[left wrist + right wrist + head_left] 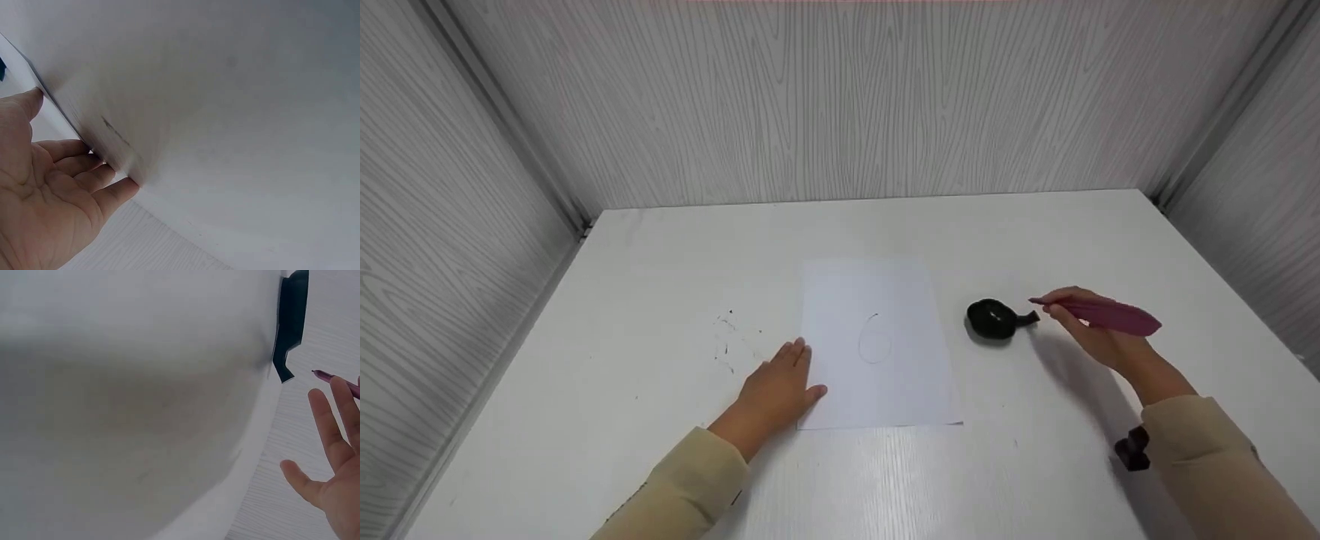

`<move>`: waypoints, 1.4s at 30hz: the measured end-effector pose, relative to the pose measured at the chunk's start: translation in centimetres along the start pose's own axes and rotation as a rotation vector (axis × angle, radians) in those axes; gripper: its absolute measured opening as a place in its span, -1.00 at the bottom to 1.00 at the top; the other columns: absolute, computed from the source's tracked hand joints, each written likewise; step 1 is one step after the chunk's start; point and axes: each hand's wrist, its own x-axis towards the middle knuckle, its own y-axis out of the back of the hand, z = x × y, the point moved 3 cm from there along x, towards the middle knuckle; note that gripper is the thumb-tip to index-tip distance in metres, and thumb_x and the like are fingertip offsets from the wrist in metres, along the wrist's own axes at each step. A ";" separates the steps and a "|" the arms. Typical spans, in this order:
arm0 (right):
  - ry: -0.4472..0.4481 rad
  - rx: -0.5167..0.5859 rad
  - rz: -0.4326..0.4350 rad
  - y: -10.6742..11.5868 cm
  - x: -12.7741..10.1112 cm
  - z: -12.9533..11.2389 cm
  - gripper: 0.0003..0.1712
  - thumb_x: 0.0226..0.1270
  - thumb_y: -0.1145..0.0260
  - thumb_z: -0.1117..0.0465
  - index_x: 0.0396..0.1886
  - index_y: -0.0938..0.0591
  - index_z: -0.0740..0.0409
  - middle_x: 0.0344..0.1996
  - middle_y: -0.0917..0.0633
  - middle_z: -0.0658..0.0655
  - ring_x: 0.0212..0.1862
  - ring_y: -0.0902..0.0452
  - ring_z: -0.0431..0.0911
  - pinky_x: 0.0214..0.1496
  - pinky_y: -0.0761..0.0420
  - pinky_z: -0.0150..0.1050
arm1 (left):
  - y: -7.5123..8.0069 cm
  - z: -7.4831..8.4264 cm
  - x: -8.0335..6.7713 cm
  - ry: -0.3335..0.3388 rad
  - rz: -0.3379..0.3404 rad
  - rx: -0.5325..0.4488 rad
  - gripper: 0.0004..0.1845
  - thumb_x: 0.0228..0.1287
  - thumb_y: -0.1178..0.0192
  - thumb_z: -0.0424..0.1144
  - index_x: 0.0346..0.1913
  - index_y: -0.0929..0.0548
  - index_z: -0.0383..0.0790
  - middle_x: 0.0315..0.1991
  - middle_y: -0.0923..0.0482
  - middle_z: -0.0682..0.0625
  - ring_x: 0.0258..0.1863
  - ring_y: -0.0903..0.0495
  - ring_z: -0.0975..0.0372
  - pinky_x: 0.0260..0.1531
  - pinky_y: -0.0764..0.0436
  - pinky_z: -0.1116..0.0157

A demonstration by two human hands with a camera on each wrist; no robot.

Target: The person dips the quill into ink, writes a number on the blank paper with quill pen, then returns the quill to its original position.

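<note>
A white sheet of paper (911,390) lies on the table with a thin looped line drawn near its middle. My left hand (777,388) rests on the sheet's lower left edge, fingers straight, thumb spread onto the paper. To the right of the sheet sits a small, glossy black gourd-shaped dish (991,320) with a short stem. My right hand (1099,337) pinches a purple feather pen (1126,318), raised just right of the stem. The pen's tip points left. In the right wrist view, the dark dish (291,315) stands near the pen tip (320,374).
Small dark marks (727,324) dot the white table (660,262) left of the paper. Grey wood-grain panels (870,105) enclose the back and both sides. A small black object (1132,448) shows beside the right sleeve.
</note>
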 end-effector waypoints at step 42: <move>0.149 -0.850 -0.464 -2.8 -2.6 0.7 -0.40 0.17 -0.30 0.46 0.22 -0.43 0.09 0.15 -0.49 0.24 0.05 -0.49 0.18 -0.22 -0.54 0.15 | 0.2 0.3 0.4 -0.010 0.015 0.009 -0.25 0.39 -0.07 0.06 0.41 -0.19 -0.43 0.44 -0.08 -0.22 0.43 -0.03 0.00 0.29 -0.18 -0.04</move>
